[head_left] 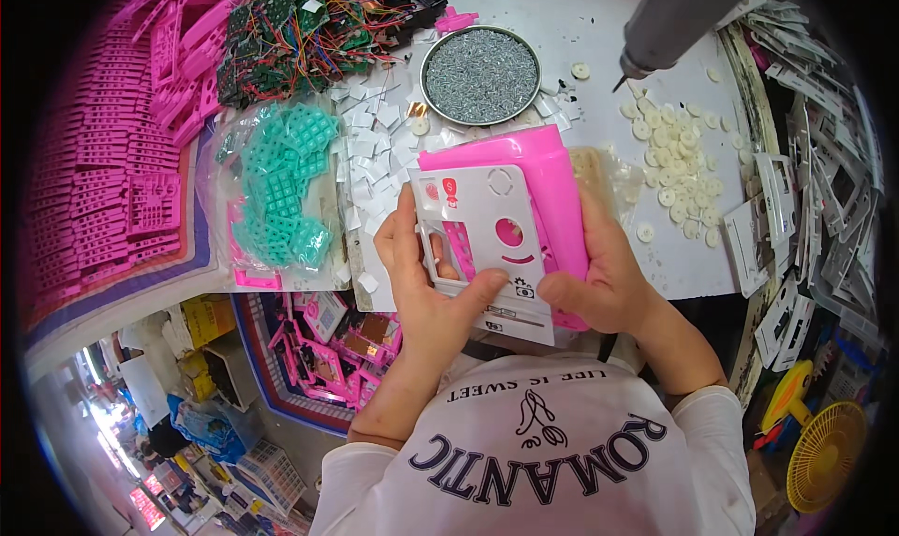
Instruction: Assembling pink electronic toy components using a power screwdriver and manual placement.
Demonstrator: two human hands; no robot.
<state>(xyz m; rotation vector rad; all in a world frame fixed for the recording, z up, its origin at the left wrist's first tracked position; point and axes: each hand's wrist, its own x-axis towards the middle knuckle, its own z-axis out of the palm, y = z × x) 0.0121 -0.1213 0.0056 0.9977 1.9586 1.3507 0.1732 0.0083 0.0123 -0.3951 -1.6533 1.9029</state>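
Landmark: a round metal tin (479,123) filled with small silvery screws (480,73), standing on the white tabletop (688,272). Directly on the person's side of the tin, both hands are occupied with a two-part piece: a white front panel (487,213) printed with small symbols, lying slightly askew against a bright pink casing (554,185), whose pink shows past the panel's top and right edges. Left hand (426,302) grips the panel by its left side, thumb pressed on the printed face, fingertips partly visible through the rectangular window. Right hand (604,274) clasps the casing along its right side, thumb near the panel's edge, the other fingers mostly hidden. Whether panel and casing are fastened cannot be told. Left of the tin: scattered white squares (375,141), then teal keypads (281,185) on clear plastic; farther left, dense rows of pink parts (112,194). Beyond the tin and to its left, a heap of green circuit boards (290,35) with tangled wires. Right of the tin, a loose pile of cream discs (688,152); above them, a grey tool (679,21) with a thin dark bit pointing down toward the tin's side. Far right of the tin, stacked white panels (824,176). Below and left of the tin, past the tabletop's edge, a basket (265,386) holds pink assemblies (328,372).
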